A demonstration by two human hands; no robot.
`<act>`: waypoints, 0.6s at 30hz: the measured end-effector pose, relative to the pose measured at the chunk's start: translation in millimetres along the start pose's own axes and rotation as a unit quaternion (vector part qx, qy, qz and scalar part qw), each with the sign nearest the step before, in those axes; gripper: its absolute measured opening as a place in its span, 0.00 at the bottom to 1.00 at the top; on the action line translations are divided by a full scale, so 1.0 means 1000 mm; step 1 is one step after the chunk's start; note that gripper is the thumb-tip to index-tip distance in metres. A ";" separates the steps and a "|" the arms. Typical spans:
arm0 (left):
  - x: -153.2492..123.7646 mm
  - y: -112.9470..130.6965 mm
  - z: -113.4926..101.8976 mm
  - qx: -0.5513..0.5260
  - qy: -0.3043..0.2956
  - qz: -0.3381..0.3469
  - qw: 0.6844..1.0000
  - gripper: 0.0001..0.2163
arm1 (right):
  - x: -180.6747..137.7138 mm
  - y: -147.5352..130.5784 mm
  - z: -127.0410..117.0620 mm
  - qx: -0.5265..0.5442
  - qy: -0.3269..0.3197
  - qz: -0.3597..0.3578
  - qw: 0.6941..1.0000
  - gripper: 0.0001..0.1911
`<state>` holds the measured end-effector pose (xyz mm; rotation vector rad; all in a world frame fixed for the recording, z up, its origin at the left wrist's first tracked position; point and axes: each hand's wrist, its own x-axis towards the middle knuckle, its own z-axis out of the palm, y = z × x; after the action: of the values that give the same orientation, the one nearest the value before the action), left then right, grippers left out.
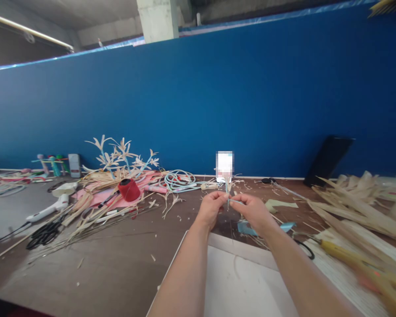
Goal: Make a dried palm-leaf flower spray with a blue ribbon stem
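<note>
My left hand [212,208] and my right hand [253,210] meet over the brown table [119,264], both pinched on a small straw flower stem [227,190] wrapped in pale blue. The stem stands upright between the fingertips, with thin straw petals fanning out at its top. A light blue strip [235,201] runs from the stem into the right fingers. Below my forearms lies a white board [237,281].
Left of my hands lie finished straw flowers [119,154], a red thread spool [129,189], black scissors [46,233], a white glue gun [49,209] and coiled pale blue cord [178,179]. Dry husk leaves [356,202] pile up at right beside a yellow-handled tool [353,259]. A blue wall [218,101] backs the table.
</note>
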<state>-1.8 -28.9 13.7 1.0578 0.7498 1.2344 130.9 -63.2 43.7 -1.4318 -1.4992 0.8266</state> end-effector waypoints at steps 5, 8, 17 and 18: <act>0.002 -0.001 -0.001 0.030 0.011 0.010 0.999 0.14 | -0.001 -0.001 0.000 -0.014 0.009 -0.014 1.000 0.13; 0.002 0.000 0.000 0.054 0.018 0.017 0.998 0.14 | -0.002 -0.005 0.000 -0.020 0.019 -0.026 0.999 0.14; 0.002 0.000 0.002 0.109 0.054 0.051 0.991 0.13 | -0.004 -0.015 0.003 -0.123 0.055 -0.048 0.990 0.15; 0.002 0.000 0.003 0.110 0.060 0.055 0.991 0.13 | -0.004 -0.015 0.003 -0.127 0.057 -0.050 0.989 0.16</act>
<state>1.4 -27.4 15.0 1.2260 0.9474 1.3413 122.3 -68.7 55.4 -1.5457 -1.6168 0.4964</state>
